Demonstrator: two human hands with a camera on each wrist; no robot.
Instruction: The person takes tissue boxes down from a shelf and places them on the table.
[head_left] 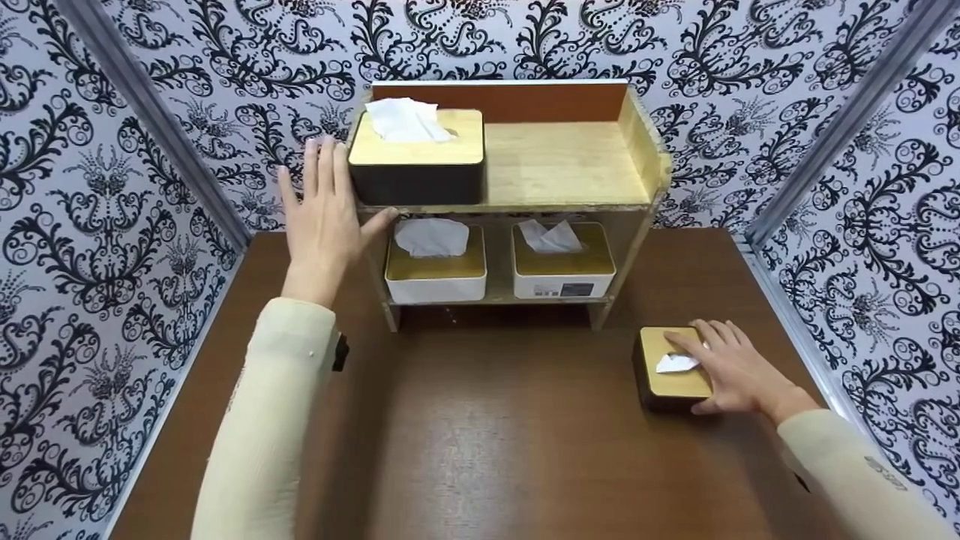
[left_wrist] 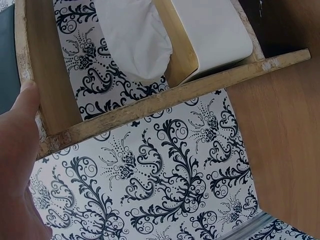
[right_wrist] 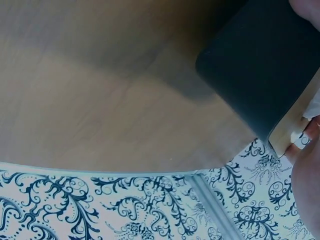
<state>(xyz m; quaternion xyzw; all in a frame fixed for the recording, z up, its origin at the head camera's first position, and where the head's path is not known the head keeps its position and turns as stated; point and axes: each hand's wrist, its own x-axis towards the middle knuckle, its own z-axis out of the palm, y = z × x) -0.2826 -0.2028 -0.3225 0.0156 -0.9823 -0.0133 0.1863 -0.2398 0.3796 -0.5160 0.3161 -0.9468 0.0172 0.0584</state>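
Note:
In the head view my left hand (head_left: 324, 217) rests against the left side of a small wooden shelf (head_left: 562, 161), fingers straight and thumb at its front edge. Beside those fingers, on the top level, stands a black tissue box (head_left: 417, 182) with a pale wooden lid and a tissue sticking out. My right hand (head_left: 739, 375) grips a smaller black tissue box (head_left: 667, 337) at the right of the table, thumb on the near side and fingers over the lid. Whether this box touches the table I cannot tell. The right wrist view shows its dark side (right_wrist: 260, 65).
On the lower level are two white tissue boxes with wooden lids, one left (head_left: 436, 289) and one right (head_left: 562, 285). The brown table (head_left: 480, 435) stretches in front of the shelf. Patterned walls (head_left: 885, 225) enclose it at the back and sides.

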